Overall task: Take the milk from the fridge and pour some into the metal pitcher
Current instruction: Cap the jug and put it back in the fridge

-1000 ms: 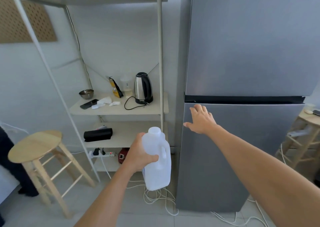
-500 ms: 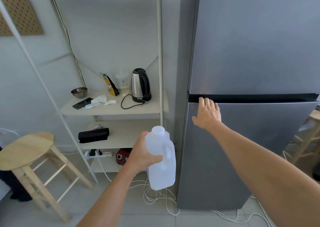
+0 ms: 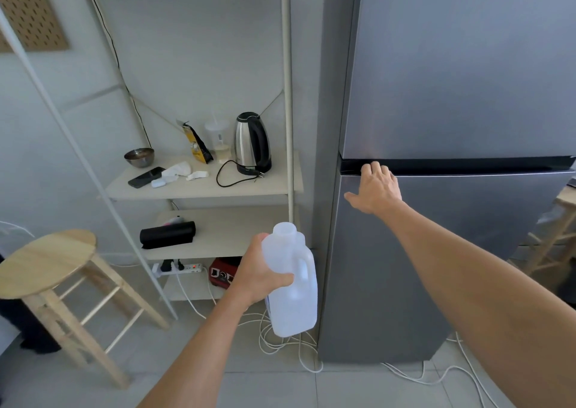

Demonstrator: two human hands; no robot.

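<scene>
Left hand (image 3: 258,270): I grip the translucent white plastic milk jug (image 3: 293,295), lower centre.
Right hand (image 3: 377,189): flat on the grey metal fridge door (image 3: 436,251), holding nothing.
Care: I should press the door sealed and keep the jug upright.

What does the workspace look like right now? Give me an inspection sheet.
surface: pale shelf, crowded; no worktop seen.
job's things: milk jug out of the closed fridge; metal pitcher not seen.
clutter: kettle, metal bowl, phone, snack bag, plastic cup on that shelf; black roll one shelf below.
grippers: left hand grips the milk jug's body; right hand on the fridge's lower door, fingertips at the dark gap, curl unclear.
cables: white cords looped on the floor beside the fridge; power strip below the lower shelf.
surroundings: wooden stool at left; pegboard on the wall.
</scene>
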